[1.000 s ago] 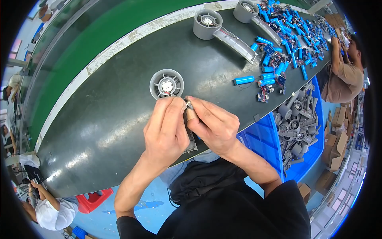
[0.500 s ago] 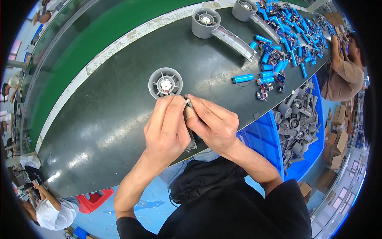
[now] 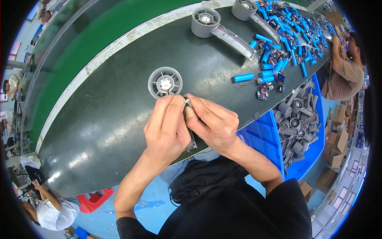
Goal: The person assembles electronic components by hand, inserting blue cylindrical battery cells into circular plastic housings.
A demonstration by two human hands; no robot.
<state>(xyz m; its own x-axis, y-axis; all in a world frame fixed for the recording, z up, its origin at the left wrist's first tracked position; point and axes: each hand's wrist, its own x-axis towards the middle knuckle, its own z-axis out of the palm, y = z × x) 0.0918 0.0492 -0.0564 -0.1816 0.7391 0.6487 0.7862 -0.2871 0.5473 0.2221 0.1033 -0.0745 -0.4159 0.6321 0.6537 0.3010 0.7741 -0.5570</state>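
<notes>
My left hand [image 3: 166, 129] and my right hand [image 3: 213, 123] meet fingertip to fingertip over the dark work surface. Between their thumbs and fingers is a small whitish piece [image 3: 188, 102], perhaps a wire connector; both hands pinch at it and mostly cover it. Just beyond my left fingers stands a round grey fan housing [image 3: 165, 83] with a spoked inside and a white centre. A grey part [image 3: 191, 144] shows under my hands near the table edge, perhaps the housing's handle; the rest of it is hidden.
Further off lie two grey fan housings [image 3: 205, 22] with handles. Blue cylindrical cells [image 3: 242, 77] with wires and small circuit boards are heaped at right. A blue bin [image 3: 260, 139] of grey housings stands beside the table. Co-workers [image 3: 345, 75] are at far right and lower left, near a red stool [image 3: 95, 200].
My hands keep almost the same pinch and place. The housings and blue cells have not moved. At far right the co-worker's arms have shifted slightly.
</notes>
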